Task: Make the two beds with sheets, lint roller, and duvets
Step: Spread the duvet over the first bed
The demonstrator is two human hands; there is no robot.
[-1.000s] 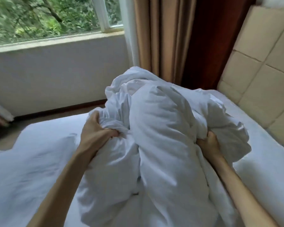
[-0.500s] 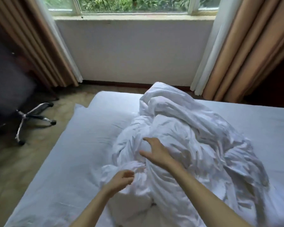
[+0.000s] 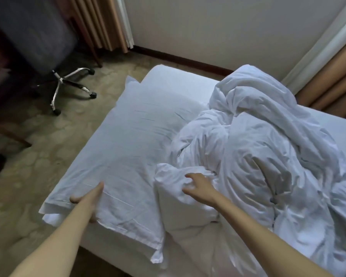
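Head view, poster A: which step is being worked on here? A white duvet (image 3: 258, 146) is seen heaped in a crumpled mound on the right half of the bed (image 3: 174, 80), not spread out at all.

Poster B: Space is being cleared before the duvet gets laid out, that's the guess anyway. The pillow (image 3: 128, 156) is gripped at its near corner by the left hand (image 3: 88, 196), thumb laid on top and fingers tucked under. The right hand (image 3: 200, 188) is held open, fingers spread and loosely bent, right at a near fold of the duvet. Nothing is pinched by it.

Poster A: And next?

Poster B: Probably the pillow has to be shifted out of the way. Then a corner of the duvet has to be found in that bundle, which is tricky since the hems are buried. The pillowcase looks like smooth cotton, lightly creased, with a flat stitched border. The duvet is puffy, soft and deeply folded. The sheet (image 3: 332, 126) is stretched flat. A wheeled chair (image 3: 68, 84) with chrome legs is parked on the patterned carpet (image 3: 38, 166).
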